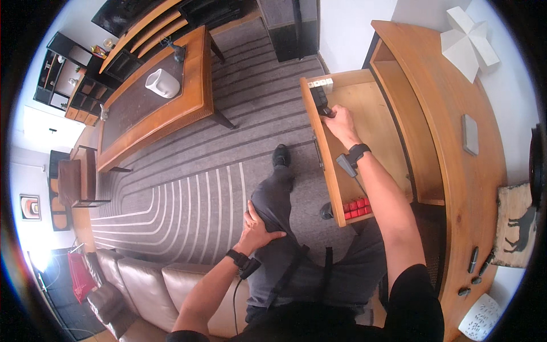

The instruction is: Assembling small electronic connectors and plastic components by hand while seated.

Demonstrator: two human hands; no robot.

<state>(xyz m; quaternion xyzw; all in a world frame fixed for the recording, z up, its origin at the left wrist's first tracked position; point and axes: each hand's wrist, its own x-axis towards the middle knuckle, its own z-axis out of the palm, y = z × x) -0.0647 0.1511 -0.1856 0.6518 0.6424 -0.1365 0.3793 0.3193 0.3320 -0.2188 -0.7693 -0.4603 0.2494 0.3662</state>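
Observation:
My right hand [340, 123] reaches into a pulled-out wooden drawer [370, 154], its fingers pinched on a small black object [327, 111] by the front panel. Just beyond the fingertips, several black pieces [319, 96] stand against that panel. A row of small white blocks [321, 84] sits in the far corner. Several glossy red pieces [357, 207] are packed in rows in the near corner. My left hand [254, 229] rests on my thigh, thumb and fingers apart, holding nothing. The exact kind of black object is partly hidden by my fingers.
The drawer belongs to a wooden desk [439, 114] on the right, bearing a grey flat box [469, 134], a horse picture [514, 225] and dark pens [473, 259]. A coffee table [196, 85] with a white face-shaped vase [163, 84] stands ahead left. A leather sofa [142, 279] is behind left.

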